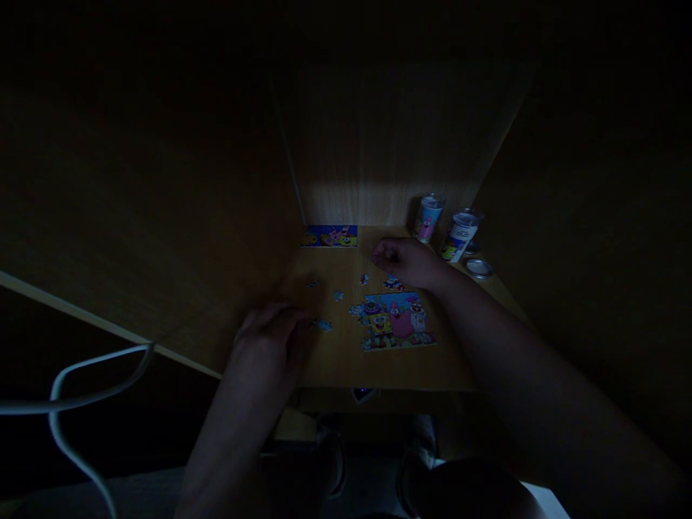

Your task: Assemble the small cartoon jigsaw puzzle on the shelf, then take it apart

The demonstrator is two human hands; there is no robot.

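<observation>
A partly joined jigsaw puzzle (398,321) of cartoon characters lies on the wooden table, with a ragged left side. Above its top edge hovers my right hand (409,261), fingers curled together; whatever they may hold is hidden. Just below that hand are some puzzle pieces (394,282). My left hand (267,335) rests at the table's left, fingers loosely stretched toward a blue puzzle piece (323,325). Other loose pieces, among them a light-blue piece (338,295) and a small red-and-white piece (364,279), lie between the hands.
A picture card (329,236) lies against the back panel. At the back right stand two clear cans with printed labels, a pink-and-blue can (429,216) and a white-and-blue can (459,235), beside a round lid (478,269). Wooden walls enclose the table. A white cable (59,404) hangs at left.
</observation>
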